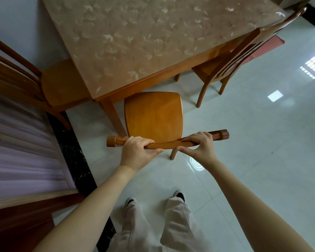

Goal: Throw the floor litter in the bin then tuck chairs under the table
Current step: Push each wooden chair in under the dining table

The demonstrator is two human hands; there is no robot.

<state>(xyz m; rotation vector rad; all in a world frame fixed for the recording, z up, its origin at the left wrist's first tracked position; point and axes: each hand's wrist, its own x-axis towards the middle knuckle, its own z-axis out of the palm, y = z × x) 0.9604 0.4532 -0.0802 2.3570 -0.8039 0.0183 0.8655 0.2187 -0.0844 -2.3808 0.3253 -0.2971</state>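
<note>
A wooden chair (153, 115) stands right in front of me, its seat facing the table (135, 33). The seat's far edge is level with the table's near edge, close to the table leg (113, 117). My left hand (136, 151) grips the left half of the chair's top rail. On the right half of the same rail my right hand (198, 146) is closed, thumb underneath. The table is wooden with a leaf-patterned cover. No litter or bin is in view.
A second chair (62, 84) sits at the table's left end, seat partly under it. A third chair (231, 64) stands at the right side. A dark threshold strip (73, 151) and pink curtain (22, 151) lie to my left. White glossy tiles (253, 142) spread to the right.
</note>
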